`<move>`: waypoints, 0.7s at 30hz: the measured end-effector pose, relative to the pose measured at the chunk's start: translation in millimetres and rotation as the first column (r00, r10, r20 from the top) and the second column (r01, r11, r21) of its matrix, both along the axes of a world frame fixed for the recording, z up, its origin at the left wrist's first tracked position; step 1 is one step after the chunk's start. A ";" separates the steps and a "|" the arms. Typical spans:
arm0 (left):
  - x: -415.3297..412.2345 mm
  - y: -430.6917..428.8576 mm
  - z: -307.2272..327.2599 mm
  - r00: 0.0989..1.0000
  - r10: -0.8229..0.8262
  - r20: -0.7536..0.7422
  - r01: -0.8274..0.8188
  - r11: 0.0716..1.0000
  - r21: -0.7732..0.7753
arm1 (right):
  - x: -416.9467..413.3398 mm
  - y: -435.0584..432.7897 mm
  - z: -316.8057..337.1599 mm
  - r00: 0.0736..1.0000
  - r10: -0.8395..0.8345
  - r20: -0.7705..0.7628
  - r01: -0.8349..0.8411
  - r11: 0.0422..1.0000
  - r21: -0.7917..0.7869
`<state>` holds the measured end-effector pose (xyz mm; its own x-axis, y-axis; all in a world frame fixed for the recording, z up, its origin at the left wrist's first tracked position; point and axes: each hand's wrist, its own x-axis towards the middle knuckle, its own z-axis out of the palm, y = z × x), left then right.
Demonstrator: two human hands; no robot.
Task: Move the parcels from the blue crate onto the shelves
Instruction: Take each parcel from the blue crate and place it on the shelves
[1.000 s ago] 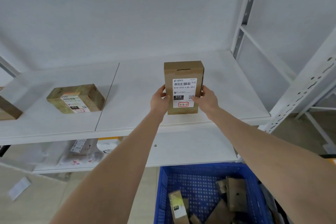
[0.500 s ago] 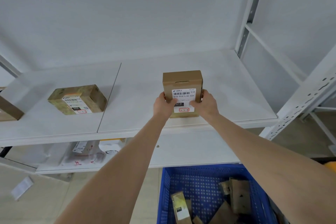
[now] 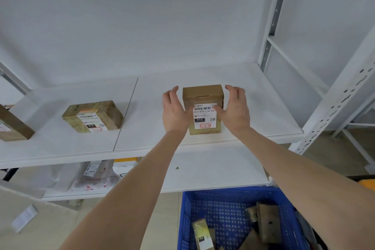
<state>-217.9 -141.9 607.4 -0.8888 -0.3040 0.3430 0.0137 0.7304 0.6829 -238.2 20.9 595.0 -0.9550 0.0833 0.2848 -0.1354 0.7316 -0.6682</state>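
**A:** Where was the parcel at that moment?

**B:** The brown parcel sat in the middle of the frame, on the white shelf, quite near the front edge. Its label faced the camera.

**A:** And the hands?

**B:** Both were open, with the fingers straight. The left hand was just beside the left side of the parcel and the right hand just beside the right side. The right thumb lay over the label (I could not tell whether it really pressed on it). Neither hand gripped anything.

**A:** What else was around?

**B:** In the left part of the frame a taped parcel lay on the same shelf, well apart from the first. At the bottom right was the blue crate, with more parcels inside, so I judged the task was not finished.

**A:** What could have gone wrong from there?

**B:** In my opinion, the danger was the front edge. If a palm or the thumb dragged on the cardboard while pulling away, the parcel could slide forward and tip off the shelf, down toward the crate. A sideways push could also turn it, and then the label would be harder to read.
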 end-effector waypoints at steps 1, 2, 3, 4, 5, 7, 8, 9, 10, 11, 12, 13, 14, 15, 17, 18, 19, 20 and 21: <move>1.8 -0.1 3.6 0.999 -0.029 -0.029 0.026 0.996 -0.086 | 2.0 -0.2 5.4 0.999 0.019 -0.046 -0.017 0.998 0.061; 2.5 -0.3 6.5 0.997 -0.065 -0.048 0.056 0.984 -0.170 | 3.0 -1.0 10.1 0.995 0.045 -0.086 -0.034 0.992 0.122; 2.4 -0.4 9.3 0.993 -0.105 -0.058 0.088 0.965 -0.248 | 3.4 -2.2 14.1 0.991 0.075 -0.113 -0.053 0.982 0.180; 1.2 -0.1 11.2 0.987 -0.148 -0.065 0.121 0.941 -0.317 | 3.4 -3.6 16.9 0.987 0.104 -0.124 -0.073 0.969 0.236; -0.4 0.7 11.9 0.979 -0.191 -0.066 0.153 0.913 -0.378 | 3.0 -5.0 18.3 0.984 0.129 -0.121 -0.090 0.954 0.286; -3.8 2.7 11.9 0.963 -0.263 -0.061 0.205 0.858 -0.471 | 1.4 -7.1 18.0 0.978 0.170 -0.119 -0.118 0.928 0.354; -4.8 3.5 11.0 0.956 -0.286 -0.060 0.220 0.838 -0.499 | 0.6 -8.0 17.0 0.973 0.191 -0.130 -0.130 0.918 0.375; -5.1 4.4 11.7 0.953 -0.300 -0.053 0.230 0.823 -0.520 | -0.1 -8.6 15.9 0.966 0.212 -0.145 -0.141 0.910 0.391; -6.8 4.5 11.7 0.952 -0.304 -0.034 0.239 0.807 -0.540 | -1.2 -9.0 14.9 0.960 0.230 -0.160 -0.149 0.902 0.405; -8.5 4.8 12.1 0.955 -0.296 -0.012 0.239 0.792 -0.562 | -2.5 -9.0 14.7 0.956 0.241 -0.167 -0.153 0.895 0.419; -10.4 4.9 12.1 0.959 -0.282 -0.002 0.227 0.776 -0.588 | -4.0 -9.0 14.8 0.955 0.247 -0.164 -0.155 0.887 0.435; -12.3 4.8 11.8 0.962 -0.274 -0.005 0.213 0.759 -0.615 | -5.4 -8.8 15.3 0.955 0.250 -0.160 -0.155 0.880 0.450; -14.3 4.9 10.8 0.961 -0.275 -0.012 0.203 0.739 -0.643 | -6.6 -8.8 15.3 0.954 0.251 -0.163 -0.151 0.875 0.461; -16.1 5.4 9.6 0.965 -0.260 -0.020 0.179 0.717 -0.674 | -7.5 -9.2 15.1 0.953 0.248 -0.172 -0.142 0.871 0.469; -19.7 5.7 8.2 0.971 -0.234 -0.039 0.136 0.682 -0.719 | -9.5 -10.7 13.4 0.953 0.235 -0.193 -0.115 0.865 0.488; -21.2 5.3 7.2 0.971 -0.237 -0.036 0.136 0.668 -0.732 | -10.7 -11.7 12.1 0.953 0.230 -0.199 -0.104 0.860 0.500; -21.4 5.1 7.3 0.971 -0.238 -0.039 0.131 0.658 -0.742 | -11.6 -12.8 10.6 0.952 0.229 -0.205 -0.096 0.855 0.510; -22.3 4.8 5.5 0.971 -0.235 -0.045 0.121 0.644 -0.756 | -12.4 -13.8 9.1 0.948 0.228 -0.220 -0.084 0.850 0.519; -23.0 5.0 4.0 0.972 -0.229 -0.057 0.103 0.630 -0.769 | -13.2 -14.7 7.5 0.944 0.226 -0.242 -0.068 0.847 0.527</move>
